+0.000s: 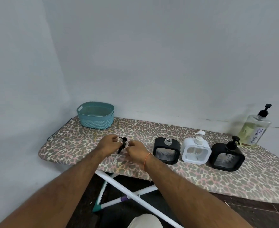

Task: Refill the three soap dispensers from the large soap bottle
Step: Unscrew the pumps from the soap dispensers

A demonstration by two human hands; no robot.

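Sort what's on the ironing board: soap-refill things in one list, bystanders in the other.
Job:
- large soap bottle, pump on
- open black dispenser, pump off
- white dispenser, pump on
- right-end black dispenser, pump on
- removed black pump, at the left hand and right hand

Bystanders:
- teal basket
- ironing board, only the work surface

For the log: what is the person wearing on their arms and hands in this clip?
Both forearms are bare, with no sleeves in view and visible arm hair. The left hand wears no glove, watch or band that can be seen. The right hand is also ungloved; a thin orange thread band circles its wrist. No rings can be made out at this size.
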